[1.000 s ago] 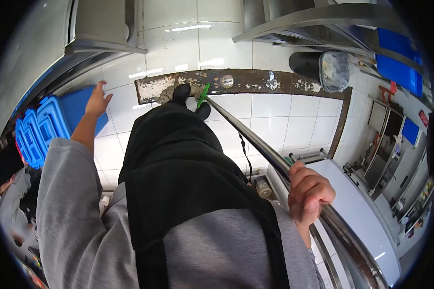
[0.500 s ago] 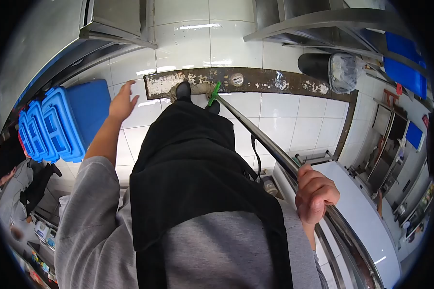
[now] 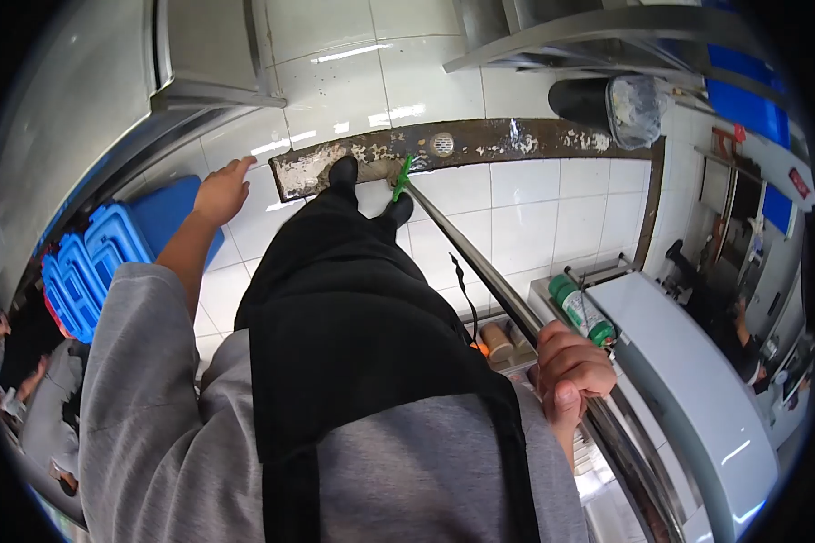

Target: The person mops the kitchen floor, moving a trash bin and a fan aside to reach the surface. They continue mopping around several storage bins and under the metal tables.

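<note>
My right hand (image 3: 574,373) is wrapped around the metal handle of a mop (image 3: 462,246). The handle slants away across the floor to a green clamp (image 3: 403,179) beside my boots (image 3: 342,172). Brownish-grey mop cloth (image 3: 378,170) lies by the clamp on a dark, worn floor strip (image 3: 480,138), partly hidden by one boot. My left hand (image 3: 222,192) hangs in the air with its fingers stretched out, holding nothing. Below it in the picture, and nearest to it, are blue plastic bins (image 3: 165,213).
Steel units (image 3: 213,45) stand at the upper left. A black bin with a clear liner (image 3: 636,110) sits at the strip's right end. A white-topped counter (image 3: 688,362) and a green container (image 3: 581,309) are at right. Other people (image 3: 738,339) appear at both sides.
The view has turned slightly, and the green container and a person at right now show. My right hand stays on the mop handle; the green clamp has barely moved. My left hand remains outstretched.
</note>
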